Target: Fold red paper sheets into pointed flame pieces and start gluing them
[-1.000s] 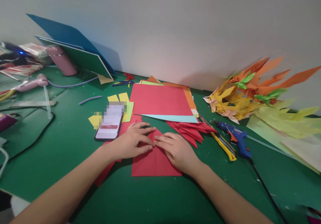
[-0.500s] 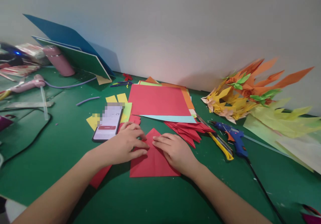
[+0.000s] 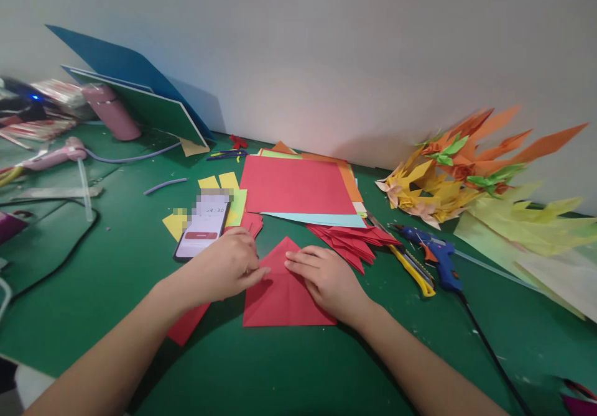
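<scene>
A red paper sheet (image 3: 284,304) folded to a point at its far end lies flat before me, with crease lines across it. My right hand (image 3: 329,279) rests on its right side, fingers stretched out and pressing down near the upper middle. Over the left edge is my left hand (image 3: 228,263), fingers loosely bent and thumb stretched out onto the paper; it holds nothing that I can see. Under my left wrist, more red paper (image 3: 189,326) sticks out. A phone (image 3: 198,242) with a lit screen lies just beyond that hand.
Behind are stacked coloured sheets (image 3: 298,186) and folded red pieces (image 3: 349,242). On the right lie a yellow cutter (image 3: 413,273), a blue glue gun (image 3: 443,267) with its cord, and paper flowers (image 3: 457,173). A pink glue gun (image 3: 60,155) and pink bottle (image 3: 112,111) are at left.
My left hand has drawn slightly left across the red sheet and its fingers have bent. The right hand stays in place on the paper.
</scene>
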Available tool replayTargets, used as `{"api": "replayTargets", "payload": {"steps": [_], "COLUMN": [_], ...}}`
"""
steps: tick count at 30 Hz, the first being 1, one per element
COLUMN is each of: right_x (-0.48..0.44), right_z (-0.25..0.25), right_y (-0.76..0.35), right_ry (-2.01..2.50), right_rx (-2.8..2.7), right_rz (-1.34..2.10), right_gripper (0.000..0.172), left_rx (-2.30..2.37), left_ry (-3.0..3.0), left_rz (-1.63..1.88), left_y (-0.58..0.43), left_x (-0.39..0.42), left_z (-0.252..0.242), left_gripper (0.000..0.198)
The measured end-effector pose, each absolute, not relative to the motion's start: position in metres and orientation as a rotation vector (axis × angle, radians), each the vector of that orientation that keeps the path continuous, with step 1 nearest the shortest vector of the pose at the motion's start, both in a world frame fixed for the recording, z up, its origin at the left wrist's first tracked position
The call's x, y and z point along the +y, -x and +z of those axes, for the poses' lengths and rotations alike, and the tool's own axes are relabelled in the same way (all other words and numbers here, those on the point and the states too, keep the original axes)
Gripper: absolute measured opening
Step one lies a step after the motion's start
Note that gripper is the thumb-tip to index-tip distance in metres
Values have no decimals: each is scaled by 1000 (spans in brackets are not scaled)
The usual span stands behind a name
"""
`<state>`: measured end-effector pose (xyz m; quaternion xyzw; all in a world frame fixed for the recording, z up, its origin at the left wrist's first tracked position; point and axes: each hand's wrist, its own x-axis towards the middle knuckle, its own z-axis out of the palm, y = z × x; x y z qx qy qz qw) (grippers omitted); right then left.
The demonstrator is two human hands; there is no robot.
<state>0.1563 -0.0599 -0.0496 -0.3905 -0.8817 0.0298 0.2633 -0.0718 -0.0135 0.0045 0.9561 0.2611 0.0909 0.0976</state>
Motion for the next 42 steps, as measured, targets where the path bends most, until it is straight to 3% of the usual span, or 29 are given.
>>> {"api": "replayTargets", "payload": {"steps": [3,8,12,19,23,28,42], "right_x": [-60,-59,-59,-60,-60,-57,-53], "right_z": [-49,-51,-53,-50,-48,-52,-53], "right_y": [-156,-156,-157,-155,-156,-158,-165], "right_ry": [1050,1059,1175,1228,1255,1313,1306], "right_rx": [-2339,-2255,-2113,-2029,-1896,-1699,-1865], "right_rz": [138,235,291,299,371,479,225], "right_gripper": [28,23,34,16,18,16,15], "left_rx": [786,775,800,863,890,823,776], "left_ry": [-2931,-2792,-2794,-2749,-2761,-2842,-2878], "left_rz": [436,498,487,475,403,309,381], "left_y": [60,46,46,47,47,47,46], "left_x": [-15,-21,-22,-23,-23,-22,-21], "left_z": [-8,-22,-26,-27,-25,-22,-24], "left_gripper": [42,14,18,15,8,21,22]}}
